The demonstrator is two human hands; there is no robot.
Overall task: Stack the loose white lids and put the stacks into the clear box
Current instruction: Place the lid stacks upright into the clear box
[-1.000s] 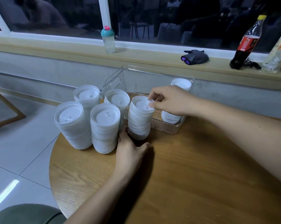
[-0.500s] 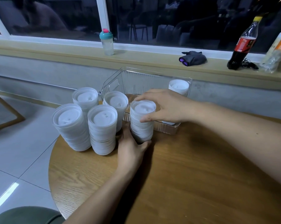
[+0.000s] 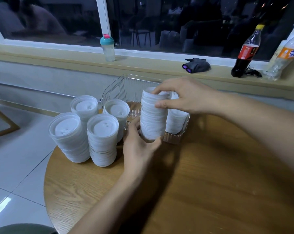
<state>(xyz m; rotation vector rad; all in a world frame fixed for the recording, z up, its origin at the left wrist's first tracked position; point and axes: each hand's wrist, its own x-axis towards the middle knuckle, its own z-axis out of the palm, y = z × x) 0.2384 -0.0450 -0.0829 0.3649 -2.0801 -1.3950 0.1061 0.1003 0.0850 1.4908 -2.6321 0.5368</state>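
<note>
Gripping of one lid stack (image 3: pixel 152 115) at the clear box (image 3: pixel 115 88), both hands engaged.
Its base is clasped by the curled fingers and thumb of the left hand (image 3: pixel 139 146); its top is pinched between thumb and fingers of the right hand (image 3: pixel 185 97). It is held near upright at the box's near wall; contact with the wooden table (image 3: pixel 210 183) cannot be told. A second stack (image 3: pixel 175 122) is seen inside the box; four more stacks (image 3: pixel 102 137) are stood on the table, left of it.
</note>
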